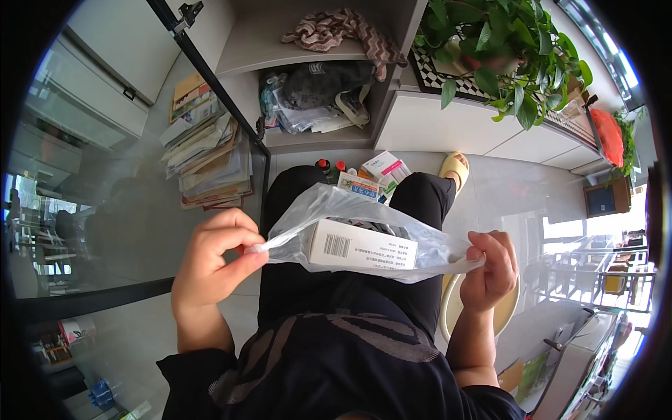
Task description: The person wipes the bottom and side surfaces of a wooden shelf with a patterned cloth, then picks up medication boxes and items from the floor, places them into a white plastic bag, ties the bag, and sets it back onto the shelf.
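Observation:
A thin translucent plastic bag [310, 207] stretches across my lap between both hands. My left hand [218, 257] pinches one end of its rim between thumb and fingers, and my right hand [491, 268] grips the other end. Inside, seen through the mouth and the film, lies a white carton [362, 245] bearing a barcode and printed writing. Darker items beside the carton are partly hidden by the bag. On the floor past my knees are several boxes, among them a white and pink box [386, 165], and bottles with red caps [340, 166].
An open cabinet holds a patterned scarf [336, 31] above and a dark cap [315, 84] with plastic bags below. A glass door [210, 73] stands at the left, with a paper stack [210, 152] visible there. Potted greenery [520, 58] tops a white cabinet [441, 123] at the right.

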`<state>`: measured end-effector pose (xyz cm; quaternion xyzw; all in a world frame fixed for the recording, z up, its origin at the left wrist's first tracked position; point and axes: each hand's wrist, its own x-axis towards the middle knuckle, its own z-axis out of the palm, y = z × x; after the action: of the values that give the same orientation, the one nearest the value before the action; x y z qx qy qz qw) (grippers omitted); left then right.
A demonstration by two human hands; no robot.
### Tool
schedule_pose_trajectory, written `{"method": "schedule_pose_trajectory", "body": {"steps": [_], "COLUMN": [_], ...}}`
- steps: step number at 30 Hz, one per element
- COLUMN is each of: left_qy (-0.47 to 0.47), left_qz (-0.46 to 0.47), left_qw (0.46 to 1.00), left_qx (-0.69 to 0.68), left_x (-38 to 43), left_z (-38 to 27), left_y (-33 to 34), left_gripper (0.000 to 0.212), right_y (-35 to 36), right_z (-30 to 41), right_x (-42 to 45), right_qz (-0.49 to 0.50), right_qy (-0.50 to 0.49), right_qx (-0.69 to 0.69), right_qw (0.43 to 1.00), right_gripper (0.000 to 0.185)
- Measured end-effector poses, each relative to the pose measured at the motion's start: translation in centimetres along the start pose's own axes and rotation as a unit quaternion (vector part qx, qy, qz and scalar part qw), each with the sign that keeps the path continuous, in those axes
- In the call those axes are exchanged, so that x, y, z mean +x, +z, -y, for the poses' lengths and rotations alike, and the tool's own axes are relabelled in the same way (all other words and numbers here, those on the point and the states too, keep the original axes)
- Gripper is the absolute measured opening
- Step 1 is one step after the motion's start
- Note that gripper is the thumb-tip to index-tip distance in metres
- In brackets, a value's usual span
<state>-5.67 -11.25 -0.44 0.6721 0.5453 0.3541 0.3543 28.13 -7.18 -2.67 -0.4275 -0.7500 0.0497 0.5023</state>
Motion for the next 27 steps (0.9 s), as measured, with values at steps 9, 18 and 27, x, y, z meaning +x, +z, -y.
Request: {"method": "schedule_pose_trajectory", "body": {"steps": [9,18,27], "left_qy": [-0.008,0.101,0.061], "left_qz": [0.141,0.185,0.304], "left_qw": [0.799,0.818,0.819], "left_qx": [-0.585,-0.535,-0.483], "left_x": [-0.1,0.1,0.7], "left_z": [1.6,1.8,1.0], "left_y": [2.1,2.8,3.1], "left_gripper": [0.03,0.066,0.077], "right_y": [-0.1,0.6,-2.1], "right_z": [0.6,0.2,-1.5], "right_x": [-0.4,-0.4,1.4], "right_qz": [0.046,0.002,0.13], "right_qy": [0.097,0.121,0.145], "right_qx": [0.121,0.266,0.319], "right_qw": [0.987,0.956,0.928], "right_gripper": [0.025,0.025,0.018]}}
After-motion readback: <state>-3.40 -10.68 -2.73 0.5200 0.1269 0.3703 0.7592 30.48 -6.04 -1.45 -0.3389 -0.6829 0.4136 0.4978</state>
